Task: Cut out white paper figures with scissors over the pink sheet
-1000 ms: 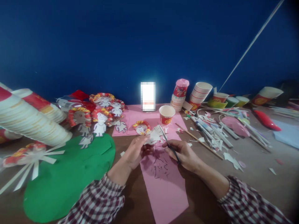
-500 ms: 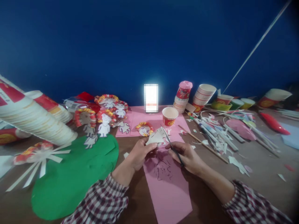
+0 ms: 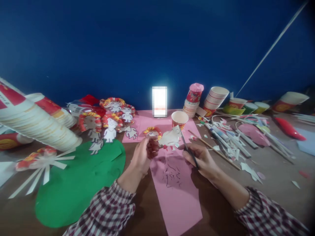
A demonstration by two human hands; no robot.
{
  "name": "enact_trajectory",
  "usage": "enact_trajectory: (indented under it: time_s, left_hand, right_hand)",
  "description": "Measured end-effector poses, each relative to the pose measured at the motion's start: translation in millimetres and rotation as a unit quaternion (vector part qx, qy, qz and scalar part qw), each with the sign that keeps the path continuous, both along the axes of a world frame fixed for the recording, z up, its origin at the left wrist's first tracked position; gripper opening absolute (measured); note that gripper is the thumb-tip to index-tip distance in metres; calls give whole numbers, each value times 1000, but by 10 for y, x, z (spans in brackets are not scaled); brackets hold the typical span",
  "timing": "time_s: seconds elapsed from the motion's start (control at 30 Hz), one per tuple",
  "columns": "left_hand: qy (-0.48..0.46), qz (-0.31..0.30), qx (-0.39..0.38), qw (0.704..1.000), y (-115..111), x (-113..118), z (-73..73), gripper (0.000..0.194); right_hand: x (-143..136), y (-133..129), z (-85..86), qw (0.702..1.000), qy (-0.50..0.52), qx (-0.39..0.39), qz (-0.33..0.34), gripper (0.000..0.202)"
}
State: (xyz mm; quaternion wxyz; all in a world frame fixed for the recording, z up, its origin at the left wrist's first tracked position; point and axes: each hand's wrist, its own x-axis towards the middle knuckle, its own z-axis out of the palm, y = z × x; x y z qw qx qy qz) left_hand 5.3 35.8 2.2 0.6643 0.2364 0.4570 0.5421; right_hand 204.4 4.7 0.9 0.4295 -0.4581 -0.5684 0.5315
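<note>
Over the brown surface (image 3: 142, 205), the left hand (image 3: 143, 154) pinches paper (image 3: 169, 137), likely light, easily creased and best held by its edge, while the right hand (image 3: 204, 161) grips scissors (image 3: 192, 155)

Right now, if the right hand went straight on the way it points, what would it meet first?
Probably the white paper cutout, met first by the scissors in the right hand; the paper cup seems just beyond, though depth is unclear.

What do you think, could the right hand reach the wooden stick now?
Probably yes: the wooden stick lies near the right hand, with nothing large covering it, but the scissors held there may hinder gripping.
</note>
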Motion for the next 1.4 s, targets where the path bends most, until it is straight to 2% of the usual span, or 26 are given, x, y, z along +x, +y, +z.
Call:
enact_trajectory:
  time_s: [0.07, 0.13, 0.33, 0.47, 0.6, 0.7, 0.8, 0.9, 1.1, 1.27, 1.4]
  left_hand:
    - [21, 59, 35, 997, 34, -29, -26, 26]
    - [49, 92, 64, 992, 66, -58, -66, 22]
    - [76, 117, 85, 987, 91, -78, -100, 17]
    - [65, 129, 86, 986, 64, -52, -46, 24]
    - [59, 198, 95, 974, 91, -104, 4, 38]
    - [83, 255, 131, 954, 155, -225, 45, 32]
    - [98, 282, 173, 939, 217, -360, 84, 15]
    - [94, 282, 160, 941, 241, -442, 114, 10]
    - [25, 231, 126, 964, 143, -474, 225, 26]
    - [-13, 189, 88, 978, -117, -457, 312, 30]
    - [-40, 172, 64, 982, -401, -385, 293, 33]
  right_hand:
    - [21, 14, 23, 999, 14, 26, -37, 25]
    - [43, 30, 39, 997, 25, 47, -63, 24]
    - [138, 75, 60, 990, 68, 83, -97, 21]
    - [218, 121, 101, 984, 81, 101, -124, 19]
    - [265, 167, 124, 976, 91, 112, -163, 21]
    - [265, 174, 106, 979, 91, 96, -156, 20]
    - [236, 151, 68, 985, 85, 83, -127, 20]
    - [173, 101, 45, 989, 73, 73, -108, 20]
    - [14, -33, 71, 996, 39, 46, -71, 27]
    - [-59, -91, 84, 996, 63, 27, -50, 28]
    - [-89, -109, 111, 997, 70, 8, -35, 28]
